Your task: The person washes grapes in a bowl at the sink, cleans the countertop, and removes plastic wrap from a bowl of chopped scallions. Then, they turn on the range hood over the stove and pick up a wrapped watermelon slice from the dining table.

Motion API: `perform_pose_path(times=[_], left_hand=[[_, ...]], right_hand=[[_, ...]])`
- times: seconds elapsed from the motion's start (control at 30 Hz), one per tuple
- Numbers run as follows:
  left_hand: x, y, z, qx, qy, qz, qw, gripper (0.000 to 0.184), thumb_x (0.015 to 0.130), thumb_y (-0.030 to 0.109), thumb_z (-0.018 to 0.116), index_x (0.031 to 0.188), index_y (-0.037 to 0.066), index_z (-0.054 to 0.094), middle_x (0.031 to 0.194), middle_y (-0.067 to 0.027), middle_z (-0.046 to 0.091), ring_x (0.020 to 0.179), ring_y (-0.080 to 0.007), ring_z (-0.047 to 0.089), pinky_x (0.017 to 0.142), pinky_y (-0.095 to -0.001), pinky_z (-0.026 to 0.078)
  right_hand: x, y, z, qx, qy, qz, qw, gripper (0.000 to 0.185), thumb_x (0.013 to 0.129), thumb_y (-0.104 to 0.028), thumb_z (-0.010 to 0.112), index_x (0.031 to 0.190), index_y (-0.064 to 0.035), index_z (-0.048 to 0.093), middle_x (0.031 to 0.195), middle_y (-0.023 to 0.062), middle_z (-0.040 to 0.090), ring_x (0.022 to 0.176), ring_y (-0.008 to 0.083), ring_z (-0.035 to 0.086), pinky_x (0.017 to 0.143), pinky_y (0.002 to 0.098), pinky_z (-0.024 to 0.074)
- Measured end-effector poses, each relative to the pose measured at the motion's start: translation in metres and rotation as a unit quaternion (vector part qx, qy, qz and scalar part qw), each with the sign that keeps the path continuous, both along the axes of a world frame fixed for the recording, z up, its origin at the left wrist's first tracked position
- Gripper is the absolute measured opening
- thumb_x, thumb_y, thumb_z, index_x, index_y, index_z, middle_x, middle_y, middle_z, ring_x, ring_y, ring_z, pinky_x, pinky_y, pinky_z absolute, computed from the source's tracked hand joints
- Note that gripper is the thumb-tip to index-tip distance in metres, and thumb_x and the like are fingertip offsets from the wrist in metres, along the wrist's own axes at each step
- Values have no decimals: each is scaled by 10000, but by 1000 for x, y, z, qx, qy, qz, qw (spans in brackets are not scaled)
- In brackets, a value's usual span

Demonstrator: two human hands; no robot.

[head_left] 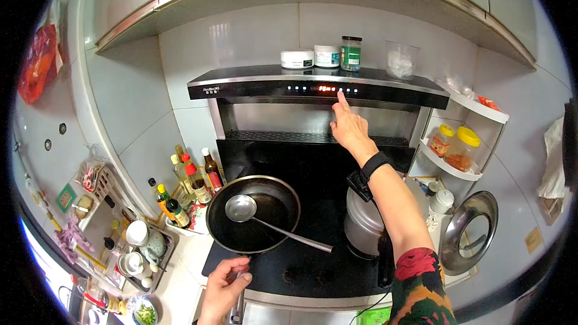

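My right hand (351, 126) reaches up to the range hood (253, 89). Its index finger is stretched out and its tip meets the lit touch panel (326, 89), beside the red display; the hand holds nothing. Low in the view, my left hand (224, 289) has its fingers curled at the handle of the black frying pan (274, 189), partly covering that handle. The pan sits on the left of the black stove top. A metal ladle (241, 208) lies in it, its bowl inside and its long handle sticking out over the right rim.
A grey pot (363, 222) stands at the right, partly behind my right forearm. Sauce bottles (195, 179) crowd the left corner. A metal lid (472, 232) leans at the right wall. Jars (327, 56) stand on the hood. A bowl of chopped greens (145, 313) is at lower left.
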State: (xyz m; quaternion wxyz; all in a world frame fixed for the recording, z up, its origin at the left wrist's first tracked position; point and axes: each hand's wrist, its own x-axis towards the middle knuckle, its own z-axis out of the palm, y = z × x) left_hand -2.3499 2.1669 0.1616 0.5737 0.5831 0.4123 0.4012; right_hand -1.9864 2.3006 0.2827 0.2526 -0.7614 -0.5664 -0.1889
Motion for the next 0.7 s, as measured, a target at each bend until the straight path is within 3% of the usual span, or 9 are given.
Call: perform_pose_path(times=[0.33, 0.7], left_hand=[[30, 17, 42, 48, -4, -47, 998, 352, 746, -2, 595, 1085, 34, 508, 907, -54, 552, 875, -102, 522, 718, -202, 430], [45, 39, 38, 67, 6, -53, 996, 333, 749, 17, 591, 1073, 26, 515, 868, -52, 560, 801, -96, 539, 677, -208, 443]], right_hand=[[5, 4, 2, 39, 19, 7, 999, 317, 735, -132, 567, 1034, -81, 475, 1363, 57, 267, 908, 312, 560, 758, 406, 454], [3, 4, 7, 50, -12, 22, 998, 316, 728, -116, 566, 1029, -69, 484, 1349, 81, 288, 893, 316, 563, 738, 411, 459]])
